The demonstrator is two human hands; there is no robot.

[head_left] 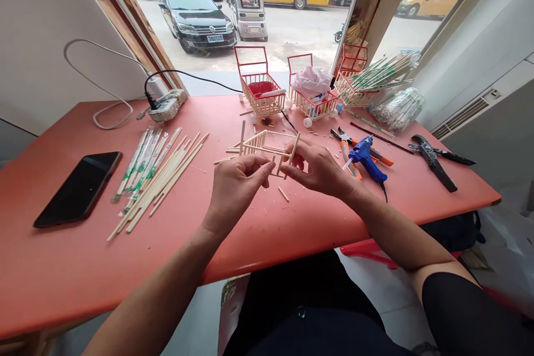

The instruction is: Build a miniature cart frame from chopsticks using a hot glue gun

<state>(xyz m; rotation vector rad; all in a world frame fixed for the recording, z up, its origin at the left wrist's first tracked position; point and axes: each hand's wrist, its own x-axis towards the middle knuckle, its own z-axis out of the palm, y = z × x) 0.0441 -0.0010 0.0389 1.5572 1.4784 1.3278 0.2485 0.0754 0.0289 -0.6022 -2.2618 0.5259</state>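
Between my hands, a little above the table, is a small open frame of wooden sticks (255,143) with a row of thin slats on its left side. My right hand (314,166) closes its fingers on the frame's right end. My left hand (246,178) is closed, thumb and forefinger pinching a short wooden stick (273,164) at the frame's near side. Whether that stick touches the frame I cannot tell. Below lie a short cut stick piece (283,194) and small scraps. To the right of my right hand rests a blue glue gun (364,157).
Left are bare chopsticks (162,183), wrapped chopsticks (139,161), a black phone (78,189) and a power strip (167,107). Behind stand small stick carts (262,104). Orange-handled pliers (349,150), black-handled cutters (436,164) and bagged chopsticks (398,111) lie right. A cord crosses the back.
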